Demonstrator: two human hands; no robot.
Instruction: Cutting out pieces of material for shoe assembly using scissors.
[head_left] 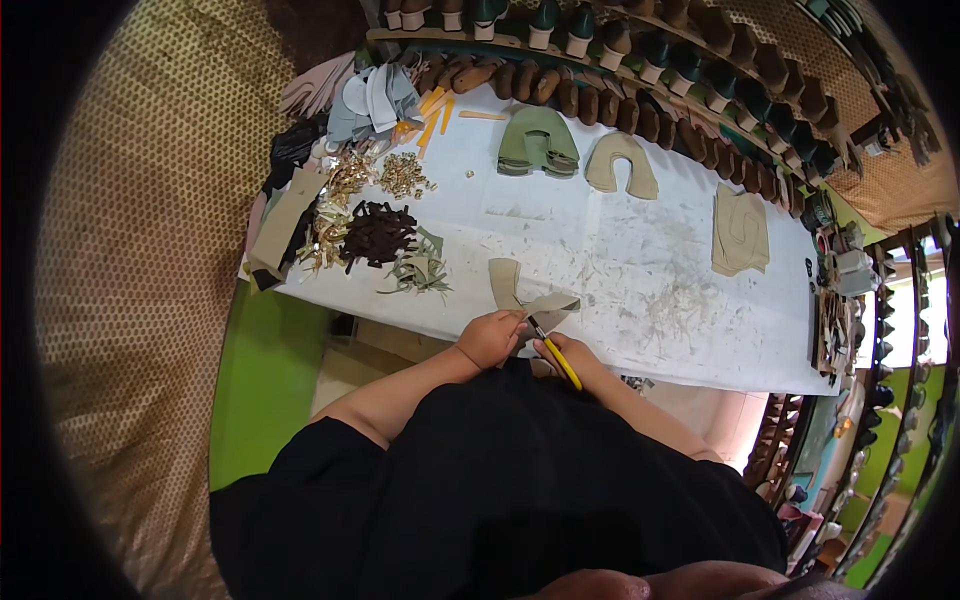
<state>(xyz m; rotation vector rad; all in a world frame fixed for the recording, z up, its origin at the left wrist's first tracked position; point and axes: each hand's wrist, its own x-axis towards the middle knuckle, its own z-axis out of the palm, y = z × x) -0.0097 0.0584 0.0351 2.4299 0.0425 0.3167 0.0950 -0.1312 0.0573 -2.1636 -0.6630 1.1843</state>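
Observation:
At the table's near edge, my left hand (490,338) is closed on a curved beige shoe-upper piece (505,280), its thumb and fingers pinching it. One end of the piece lies toward the tabletop, while the other lifts to the right. My right hand (572,356) grips yellow-handled scissors (562,364), whose dark blades point up and left and meet the piece beside my left fingers. The exact contact of the blades is partly hidden by the material. Beyond my hands lie a stack of green U-shaped pieces (535,150) and a beige U-shaped stack (605,172).
Dark brown strips (380,235), green scraps (420,265) and gold metal bits (403,175) lie left on the white-covered table (470,205). More beige pieces (728,225) are at the right. Shoe lasts (570,98) and shelved heeled shoes (578,30) line the back.

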